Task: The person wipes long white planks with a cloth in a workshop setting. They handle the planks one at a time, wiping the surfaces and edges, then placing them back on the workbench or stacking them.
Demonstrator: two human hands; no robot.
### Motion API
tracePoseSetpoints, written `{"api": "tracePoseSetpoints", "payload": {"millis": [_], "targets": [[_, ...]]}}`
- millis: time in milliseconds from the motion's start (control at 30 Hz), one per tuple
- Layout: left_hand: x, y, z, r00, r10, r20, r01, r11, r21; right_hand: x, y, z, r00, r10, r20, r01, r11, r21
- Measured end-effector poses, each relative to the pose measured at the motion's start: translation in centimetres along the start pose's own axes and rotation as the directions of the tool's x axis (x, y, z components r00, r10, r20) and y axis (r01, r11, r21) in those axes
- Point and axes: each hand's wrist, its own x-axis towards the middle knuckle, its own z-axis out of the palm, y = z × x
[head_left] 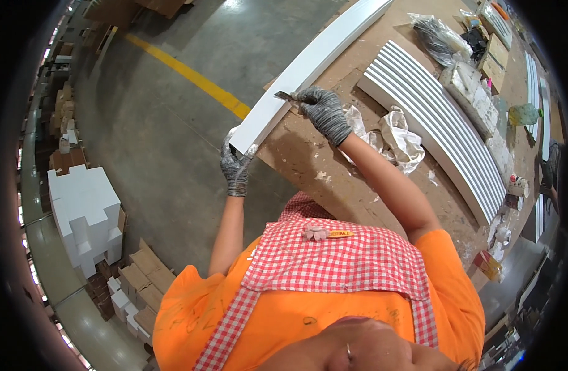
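Note:
A long white curved board [308, 65] lies along the left edge of the brown workbench [296, 154], its near end sticking out past the corner. My left hand [236, 170], in a grey knitted glove, grips that near end from below, fingers on both sides. My right hand [324, 112], gloved the same way, is closed around a small scraper like a putty knife [284, 96]. Its dark blade rests at the board's top face near the right edge; the handle is hidden in my fist. A crumpled white cloth [400, 139] lies right of my right wrist.
Several white curved strips [435, 117] stand side by side on the bench. Beyond them are plaster-smeared blocks [472, 99], a plastic bag [438, 40] and a greenish jar [524, 114]. White foam pieces [86, 210] and cardboard [148, 272] are on the left. Another person's gloved hand [551, 164] shows far right.

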Motion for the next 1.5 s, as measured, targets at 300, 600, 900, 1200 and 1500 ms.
{"api": "tracePoseSetpoints", "payload": {"millis": [300,600,900,1200,1500], "targets": [[0.0,2.0,0.2,1.000,-0.001,0.010,0.001,1.000,-0.001,0.6,0.6,-0.5,0.994,-0.110,-0.026,0.106,0.988,-0.114],[0.0,1.7,0.2,0.999,-0.047,0.017,0.048,0.999,-0.007,0.3,1.9,0.6,0.999,-0.045,-0.019,0.044,0.998,-0.046],[0.0,1.7,0.0,0.999,-0.035,0.038,0.035,0.999,-0.014,-0.2,1.0,1.1,0.981,-0.152,-0.119,0.149,0.988,-0.036],[0.3,1.5,0.1,0.999,0.005,0.050,-0.007,0.999,0.047,-2.5,2.8,4.1,0.998,-0.067,0.010,0.068,0.998,-0.007],[0.0,1.3,-0.3,0.999,0.012,0.035,-0.017,0.988,0.151,-4.7,0.3,5.3,0.986,-0.146,0.078,0.155,0.981,-0.118]]}}
